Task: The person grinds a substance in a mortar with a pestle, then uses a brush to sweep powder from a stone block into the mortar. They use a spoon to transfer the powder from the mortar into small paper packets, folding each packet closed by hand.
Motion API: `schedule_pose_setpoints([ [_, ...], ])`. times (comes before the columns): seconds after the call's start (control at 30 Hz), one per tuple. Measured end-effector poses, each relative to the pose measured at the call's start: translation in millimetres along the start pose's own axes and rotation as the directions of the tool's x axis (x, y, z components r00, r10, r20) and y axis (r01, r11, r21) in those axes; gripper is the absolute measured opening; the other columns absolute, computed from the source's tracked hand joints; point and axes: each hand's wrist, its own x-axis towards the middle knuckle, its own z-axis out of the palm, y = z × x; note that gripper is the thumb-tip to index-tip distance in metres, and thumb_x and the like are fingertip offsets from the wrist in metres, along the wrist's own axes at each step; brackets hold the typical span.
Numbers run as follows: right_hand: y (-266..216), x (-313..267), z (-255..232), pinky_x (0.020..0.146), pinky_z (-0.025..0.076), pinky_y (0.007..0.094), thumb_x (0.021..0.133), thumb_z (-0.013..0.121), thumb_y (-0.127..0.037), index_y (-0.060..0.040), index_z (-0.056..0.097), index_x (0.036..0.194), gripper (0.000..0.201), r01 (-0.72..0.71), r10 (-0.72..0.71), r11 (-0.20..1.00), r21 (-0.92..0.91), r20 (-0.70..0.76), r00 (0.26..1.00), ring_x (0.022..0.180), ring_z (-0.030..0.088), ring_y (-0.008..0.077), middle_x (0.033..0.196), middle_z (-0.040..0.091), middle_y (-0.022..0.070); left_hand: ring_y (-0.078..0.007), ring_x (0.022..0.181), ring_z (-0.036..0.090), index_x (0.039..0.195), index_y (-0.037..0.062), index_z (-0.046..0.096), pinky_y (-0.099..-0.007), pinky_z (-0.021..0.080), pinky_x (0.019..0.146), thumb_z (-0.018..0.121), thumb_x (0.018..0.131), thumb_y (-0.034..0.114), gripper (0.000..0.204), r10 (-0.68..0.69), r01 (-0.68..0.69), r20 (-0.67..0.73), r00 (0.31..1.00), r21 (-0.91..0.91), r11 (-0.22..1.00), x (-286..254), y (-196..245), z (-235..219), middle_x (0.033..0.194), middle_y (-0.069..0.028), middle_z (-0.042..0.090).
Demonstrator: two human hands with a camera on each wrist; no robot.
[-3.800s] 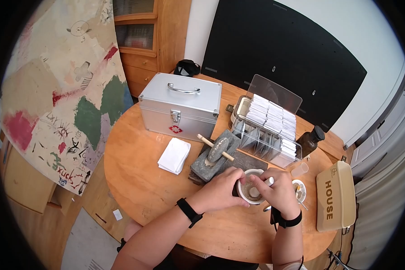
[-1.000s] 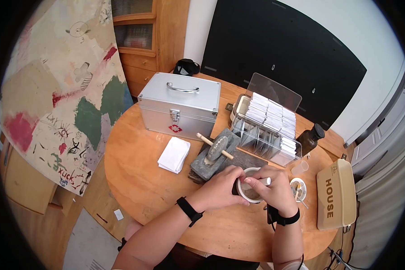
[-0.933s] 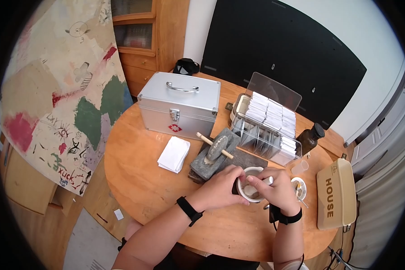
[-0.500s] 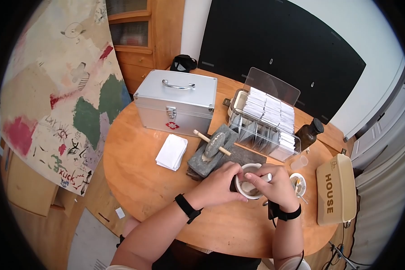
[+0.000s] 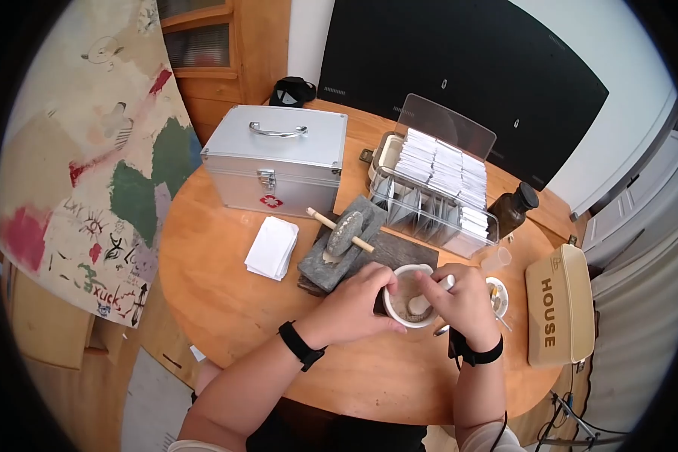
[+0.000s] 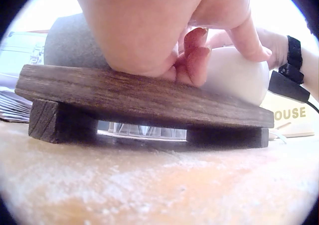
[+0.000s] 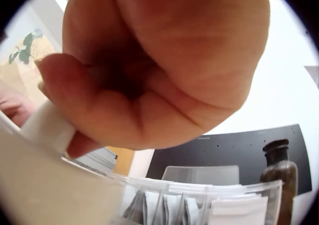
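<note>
Gripped in the curled right hand [image 5: 465, 303], a white pestle [image 5: 419, 305] leans in a mortar [image 5: 413, 325].

Left-hand fingers [image 5: 354, 303] hold the mortar's left side, near the table's middle; the pestle's head has shifted towards its right side, baring more of the ground matter [image 5: 405, 288]. Just beyond, to the left, rests a stone wheel [image 5: 345, 234] in its trough [image 5: 326, 273]; farther off stand a silver case [image 5: 275, 162] and, right of it, a clear box [image 5: 459, 242].

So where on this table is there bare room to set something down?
Bare tabletop lies between the forearms and left of the white paper stack. It is crowded around the mortar, hemmed by the stone roller, clear organizer and small white dish.
</note>
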Motion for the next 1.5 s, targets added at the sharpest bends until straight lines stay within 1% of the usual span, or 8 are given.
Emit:
schedule_pose_setpoints([
  [0.17,8,10,24,0.053,0.049,0.0316,0.09,0.082,-0.016,0.0042,0.075,0.079,0.024,0.412,-0.395,0.911,0.017,-0.253,0.883,0.056,0.065,0.0181,0.066,0.07,0.0119,-0.0271,0.094,0.06,0.105,0.0077,0.053,-0.0369,0.052,0.081,0.098,0.068,0.027,0.061,-0.005,0.005,0.011,1.0,-0.004,1.0,2,-2,1,0.109,-0.0092,0.055],
  [0.3,1,2,1,0.049,0.047,0.0319,0.09,0.082,-0.016,0.0043,0.075,0.078,0.025,0.163,-0.168,0.98,0.117,0.042,0.985,0.05,0.061,0.0194,0.064,0.069,0.0126,-0.0241,0.089,0.058,0.104,0.0085,0.054,-0.0352,0.051,0.078,0.098,0.068,0.027,0.06,0.075,-0.073,-0.058,0.996,0.031,0.997,1,-7,5,0.11,-0.0075,0.055],
  [0.47,6,7,10,0.048,0.046,0.0322,0.09,0.082,-0.018,0.0041,0.075,0.077,0.027,0.191,-0.211,0.977,-0.097,-0.286,0.935,0.047,0.059,0.0207,0.061,0.066,0.0131,-0.0226,0.089,0.057,0.105,0.008,0.057,-0.0339,0.05,0.077,0.099,0.067,0.028,0.06,-0.021,0.02,0.03,0.999,0.027,0.999,3,3,1,0.111,-0.0063,0.056],
  [0.57,8,10,20,0.049,0.047,0.0332,0.089,0.082,-0.019,0.0044,0.074,0.075,0.028,0.44,-0.412,0.888,0.137,-0.19,0.891,0.048,0.061,0.0219,0.057,0.063,0.0128,-0.0361,0.11,0.062,0.103,0.0078,0.054,-0.0433,0.052,0.093,0.097,0.068,0.031,0.059,-0.027,0.027,0.007,1.0,0.055,0.998,3,4,0,0.118,-0.0129,0.057],
  [1.07,4,3,-1,0.058,0.053,0.0367,0.09,0.081,-0.023,0.0035,0.076,0.082,0.028,0.142,-0.165,0.979,-0.147,-0.156,0.974,0.06,0.067,0.0301,0.071,0.071,0.0154,-0.0301,0.1,0.062,0.102,0.0052,0.054,-0.0389,0.052,0.086,0.098,0.067,0.025,0.059,-0.052,0.05,0.026,0.998,0.075,0.996,3,8,0,0.111,-0.0115,0.059],
  [1.2,17,11,25,0.052,0.052,0.0374,0.09,0.08,-0.022,0.0038,0.076,0.08,0.028,0.516,-0.492,0.854,0.06,-0.228,0.84,0.055,0.067,0.0319,0.069,0.07,0.0176,-0.0104,0.072,0.043,0.1,0.0075,0.054,-0.026,0.042,0.064,0.099,0.066,0.019,0.058,0.035,-0.034,-0.029,0.999,0.042,0.999,4,3,4,0.11,-0.0013,0.054],
  [1.3,15,4,13,0.055,0.053,0.0436,0.091,0.077,-0.028,0.0002,0.074,0.075,0.032,0.391,-0.377,0.919,0.055,-0.168,0.911,0.058,0.065,0.0409,0.063,0.065,0.0209,-0.0305,0.102,0.062,0.102,0.0051,0.054,-0.04,0.052,0.088,0.098,0.067,0.025,0.059,-0.04,0.039,0.015,0.999,0.055,0.998,3,7,1,0.111,-0.0113,0.059],
  [1.5,7,1,15,0.057,0.054,0.0428,0.089,0.08,-0.028,0.001,0.074,0.074,0.033,0.262,-0.272,0.962,-0.075,-0.216,0.938,0.061,0.067,0.0387,0.069,0.068,0.0206,-0.022,0.089,0.058,0.1,0.0068,0.054,-0.0339,0.051,0.078,0.099,0.067,0.023,0.057,0.117,-0.113,-0.043,0.992,0.088,0.99,2,-4,5,0.116,-0.0084,0.057],
])
